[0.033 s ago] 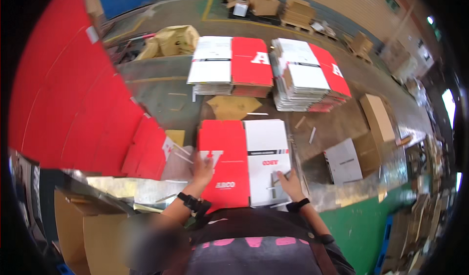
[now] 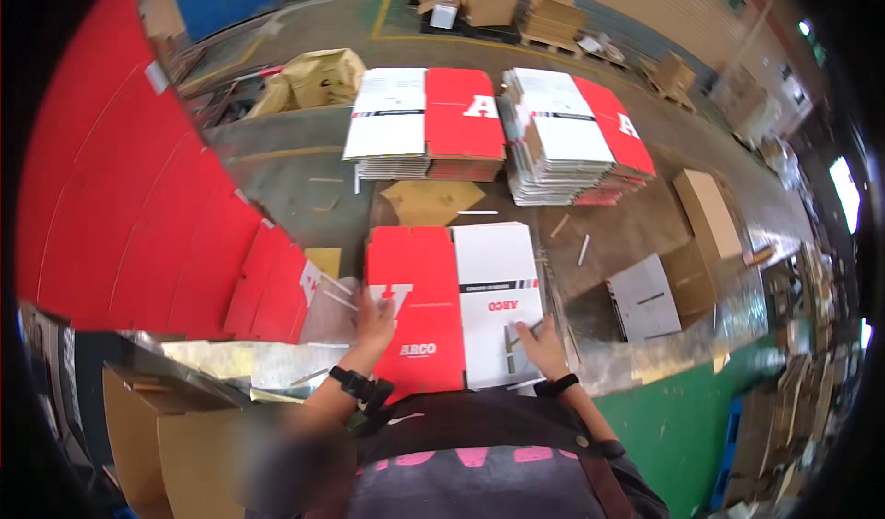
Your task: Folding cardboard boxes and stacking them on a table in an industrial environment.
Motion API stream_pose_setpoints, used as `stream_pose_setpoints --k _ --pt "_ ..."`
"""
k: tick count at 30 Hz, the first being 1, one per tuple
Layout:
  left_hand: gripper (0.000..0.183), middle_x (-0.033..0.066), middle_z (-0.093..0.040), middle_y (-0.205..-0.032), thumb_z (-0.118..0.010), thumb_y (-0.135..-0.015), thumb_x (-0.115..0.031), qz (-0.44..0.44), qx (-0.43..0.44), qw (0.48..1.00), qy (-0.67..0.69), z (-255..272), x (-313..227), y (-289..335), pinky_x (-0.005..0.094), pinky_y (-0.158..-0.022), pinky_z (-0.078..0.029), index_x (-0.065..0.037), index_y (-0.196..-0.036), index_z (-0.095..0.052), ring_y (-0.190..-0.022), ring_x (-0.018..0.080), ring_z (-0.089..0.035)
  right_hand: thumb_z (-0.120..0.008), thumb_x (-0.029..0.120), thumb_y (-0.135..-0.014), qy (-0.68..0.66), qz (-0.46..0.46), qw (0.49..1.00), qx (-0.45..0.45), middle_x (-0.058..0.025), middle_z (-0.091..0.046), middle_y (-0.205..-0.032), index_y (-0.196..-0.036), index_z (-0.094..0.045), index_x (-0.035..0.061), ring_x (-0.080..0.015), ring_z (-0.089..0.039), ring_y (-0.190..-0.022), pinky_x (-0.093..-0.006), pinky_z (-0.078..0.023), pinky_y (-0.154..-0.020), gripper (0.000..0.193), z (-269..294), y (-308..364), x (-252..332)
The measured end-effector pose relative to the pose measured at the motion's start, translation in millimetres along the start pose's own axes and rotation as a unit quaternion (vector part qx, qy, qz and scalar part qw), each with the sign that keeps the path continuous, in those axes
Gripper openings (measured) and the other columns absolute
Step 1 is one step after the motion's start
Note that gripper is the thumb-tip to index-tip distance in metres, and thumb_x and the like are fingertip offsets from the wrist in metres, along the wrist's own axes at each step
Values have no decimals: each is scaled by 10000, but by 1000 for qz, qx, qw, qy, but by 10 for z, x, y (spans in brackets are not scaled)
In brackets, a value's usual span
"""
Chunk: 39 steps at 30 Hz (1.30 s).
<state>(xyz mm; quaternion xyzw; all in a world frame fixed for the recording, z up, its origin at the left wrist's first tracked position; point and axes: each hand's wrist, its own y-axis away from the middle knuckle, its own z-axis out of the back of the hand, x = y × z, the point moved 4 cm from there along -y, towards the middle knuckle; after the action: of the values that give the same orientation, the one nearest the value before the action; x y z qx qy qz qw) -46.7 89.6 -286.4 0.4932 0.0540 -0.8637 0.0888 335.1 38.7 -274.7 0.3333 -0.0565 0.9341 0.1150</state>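
A flattened carton, red on its left half and white on its right, lies in front of my body on the worktable. My left hand grips its left edge, thumb on the red face. At the opposite side my right hand is closed around the white edge, thumb on top; its other fingers are partly hidden. Beyond the carton are two stacks of similar flat cartons, a left stack and a right stack.
Large red cardboard sheets rise along the left. An open brown box stands at the right beside a white-faced carton. Loose pale strips lie on the table. Another brown box is at lower left.
The whole view has shifted slightly, with the stacks and carton appearing a little further left. Both hands keep the same hold on the carton.
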Motion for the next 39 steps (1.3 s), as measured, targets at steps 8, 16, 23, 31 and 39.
stream_pose_setpoints --k 8,16,23,31,39 --pt "600 119 -501 -1387 -311 -1035 -530 23 70 821 566 911 -1122 339 449 -1079 -401 -77 -1424 -366 -1281 282 -495 -615 191 -950 -284 59 956 -39 -331 -142 -1565 -1461 -257 -85 -394 -184 -1470 -431 -233 -1163 682 1072 3 1009" --pt "597 148 -546 -1396 -472 -931 -610 -572 326 745 106 1195 -3064 604 317 -752 -456 -97 -1115 -716 -889 220 -578 -810 372 -722 103 481 849 -194 -173 -323 -1561 -1394 -517 137 -422 -222 -1458 -629 -131 -1151 770 1663 -223 2514" --pt "488 135 -676 -1080 -431 -980 -450 -467 230 838 161 1421 -2805 463 384 -772 -416 -69 -922 -731 -772 252 -566 -678 366 -862 -99 512 846 -108 -135 -529 -1388 -1282 -579 103 -347 -409 -1376 -569 -246 -1150 505 1406 -329 2476" --pt "357 55 -553 -783 -520 -922 -367 -576 23 817 -14 1932 -3022 227 390 -589 -415 -102 -683 -527 -650 251 -528 -625 340 -853 -191 629 753 3 -41 -446 -603 -598 -485 100 -267 -509 -595 -410 -434 -667 377 2119 -301 3066" --pt "282 53 -518 -872 -699 -848 -303 -533 62 836 -113 1149 -3172 501 382 -563 -481 -72 -926 -558 -688 241 -575 -740 325 -793 -32 666 683 298 -1 -449 -550 -536 -504 129 -214 -483 -544 -352 -373 -630 401 1623 147 3344"
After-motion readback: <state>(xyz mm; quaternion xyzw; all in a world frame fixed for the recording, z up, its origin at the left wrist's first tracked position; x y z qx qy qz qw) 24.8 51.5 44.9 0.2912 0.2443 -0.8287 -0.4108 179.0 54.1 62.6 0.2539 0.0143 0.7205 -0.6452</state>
